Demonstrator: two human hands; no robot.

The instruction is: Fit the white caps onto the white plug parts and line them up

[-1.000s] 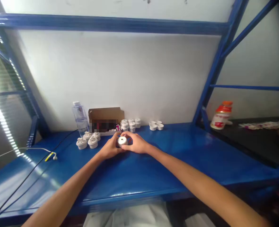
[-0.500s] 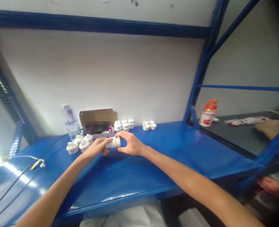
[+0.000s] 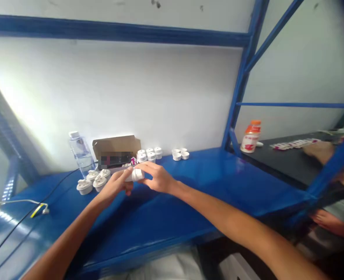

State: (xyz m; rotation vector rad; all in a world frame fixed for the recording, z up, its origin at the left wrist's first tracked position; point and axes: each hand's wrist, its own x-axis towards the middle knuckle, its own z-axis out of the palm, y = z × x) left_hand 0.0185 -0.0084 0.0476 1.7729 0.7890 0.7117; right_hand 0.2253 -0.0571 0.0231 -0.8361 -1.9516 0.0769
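Since a second ago the small white cylinder [image 3: 137,175] has turned from end-on to sideways. Left hand [image 3: 116,186] and right hand [image 3: 158,179] both pinch it with their fingers just above the counter [image 3: 189,202]. A loose pinch could drop it among the white plugs [image 3: 92,182].

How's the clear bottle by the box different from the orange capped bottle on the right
The clear bottle is see-through with a pale cap and stands on the blue shelf. The orange-capped bottle is white and opaque with red print, and stands on the dark surface. Both stand upright near the wall.
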